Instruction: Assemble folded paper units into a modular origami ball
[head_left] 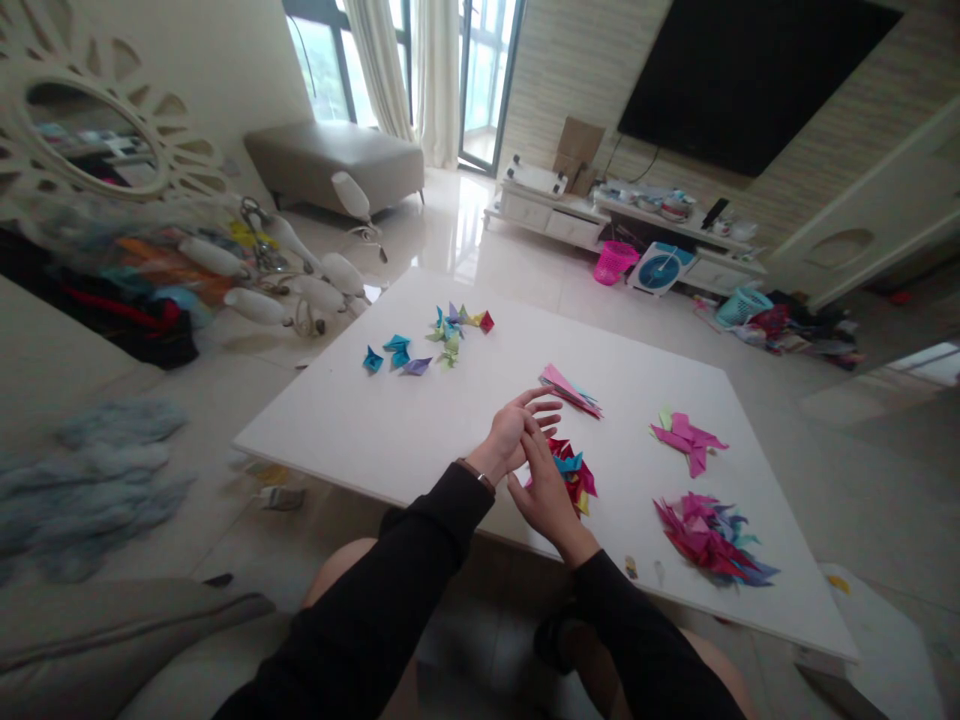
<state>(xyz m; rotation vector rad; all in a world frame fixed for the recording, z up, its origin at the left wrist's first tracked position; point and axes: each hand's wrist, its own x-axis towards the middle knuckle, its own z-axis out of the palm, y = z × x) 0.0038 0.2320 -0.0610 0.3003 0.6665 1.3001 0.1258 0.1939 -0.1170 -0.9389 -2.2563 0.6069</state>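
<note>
Folded papers point(582, 482) partly behind right hand point(549, 502), pink basket point(616, 263) beyond white table point(337, 425)

No text, label, brand, number or sign can be read anywhere in view

Bare hands point(546, 495): two, centre. White rectangular surface point(315, 430): one. Multicoloured folded-paper heaps point(709, 545): three, one below centre, two right; overlapped, finer count impossible. Teal-purple-green folded-paper scatter point(399, 352): one, upper left of centre. Flat pink folded-paper bundle point(571, 392): one, near centre.
</note>
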